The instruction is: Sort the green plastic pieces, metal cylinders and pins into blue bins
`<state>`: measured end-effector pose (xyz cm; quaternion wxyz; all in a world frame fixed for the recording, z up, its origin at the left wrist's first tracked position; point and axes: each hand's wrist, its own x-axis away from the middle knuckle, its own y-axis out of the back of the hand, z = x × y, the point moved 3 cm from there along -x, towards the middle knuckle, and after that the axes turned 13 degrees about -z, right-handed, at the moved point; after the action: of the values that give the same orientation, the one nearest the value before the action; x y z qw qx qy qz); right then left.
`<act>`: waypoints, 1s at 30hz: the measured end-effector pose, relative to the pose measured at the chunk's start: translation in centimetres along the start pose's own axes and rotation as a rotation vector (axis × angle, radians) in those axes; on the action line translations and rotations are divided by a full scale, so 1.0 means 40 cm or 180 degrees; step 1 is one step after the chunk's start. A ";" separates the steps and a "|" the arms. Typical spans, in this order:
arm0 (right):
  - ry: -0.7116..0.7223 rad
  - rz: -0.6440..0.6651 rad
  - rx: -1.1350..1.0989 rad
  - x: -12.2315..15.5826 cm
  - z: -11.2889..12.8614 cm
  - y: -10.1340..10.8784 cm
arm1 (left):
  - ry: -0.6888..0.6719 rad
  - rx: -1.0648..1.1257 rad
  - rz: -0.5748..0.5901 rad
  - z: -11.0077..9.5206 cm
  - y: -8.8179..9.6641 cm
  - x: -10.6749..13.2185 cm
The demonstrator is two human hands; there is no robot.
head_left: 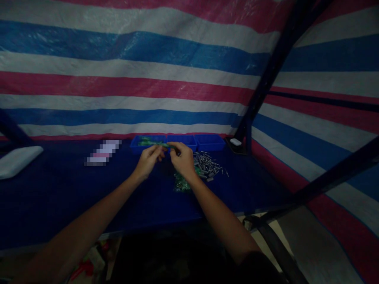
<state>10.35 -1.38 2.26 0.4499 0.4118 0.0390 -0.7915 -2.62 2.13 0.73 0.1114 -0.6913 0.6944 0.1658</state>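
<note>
My left hand (149, 159) and my right hand (182, 159) meet over the dark blue table (59, 189), fingers pinched together on a small green part (164, 145) held between them. Under my right wrist lies a heap of small green parts (181, 184). Just right of my right hand is a pile of several small grey metal pieces (207, 164). Behind the hands stand three blue trays (207, 142) in a row; the left tray (145, 142) holds green parts.
A striped red, white and blue tarp (133, 79) forms the back and right walls, held by dark poles (266, 79). A white pad (17, 159) lies at the far left, a small white object (235, 142) by the trays, a blurred patch (103, 152) on the table.
</note>
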 end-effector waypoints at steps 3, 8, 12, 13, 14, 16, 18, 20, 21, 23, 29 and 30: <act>0.0124 0.0141 0.0252 0.007 0.010 0.000 | 0.0679 0.0513 -0.0068 0.005 0.006 -0.006; 0.0151 0.0265 0.0307 0.012 0.004 -0.015 | 0.0524 0.0209 -0.0494 -0.006 0.023 -0.017; 0.0199 0.0394 0.0229 0.013 -0.003 -0.025 | 0.0886 0.0490 -0.0349 -0.004 0.025 -0.022; 0.0216 0.0401 0.0244 0.013 -0.003 -0.025 | 0.1088 0.0541 -0.0225 0.000 0.023 -0.022; 0.0237 0.0379 0.0271 0.013 -0.002 -0.024 | 0.1290 0.0563 -0.0105 0.004 0.022 -0.022; 0.0302 0.0299 0.0361 0.014 0.004 -0.021 | 0.1614 0.0575 0.0030 0.012 0.020 -0.022; 0.0371 0.0280 0.0508 0.016 0.011 -0.018 | 0.1751 0.0566 -0.0024 0.021 0.021 -0.023; 0.0405 0.0341 0.0705 0.019 0.017 -0.017 | 0.1567 0.0495 -0.0149 0.025 0.023 -0.027; 0.0399 0.0363 0.0788 0.020 0.019 -0.017 | 0.1336 0.0420 -0.0224 0.024 0.026 -0.030; 0.0332 0.0320 0.0844 0.020 0.023 -0.014 | 0.0651 0.0145 -0.0367 0.013 0.034 -0.034; -0.0461 0.0241 0.0051 0.001 0.005 -0.004 | -0.1459 -0.1115 -0.0516 -0.057 0.039 -0.001; -0.0618 0.0310 -0.0141 -0.002 -0.003 -0.004 | -0.1638 -0.1191 -0.0433 -0.066 0.034 0.008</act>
<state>10.31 -1.17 2.19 0.4985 0.3245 -0.0074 -0.8038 -3.78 0.81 3.13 0.1651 -0.6800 0.5531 0.4520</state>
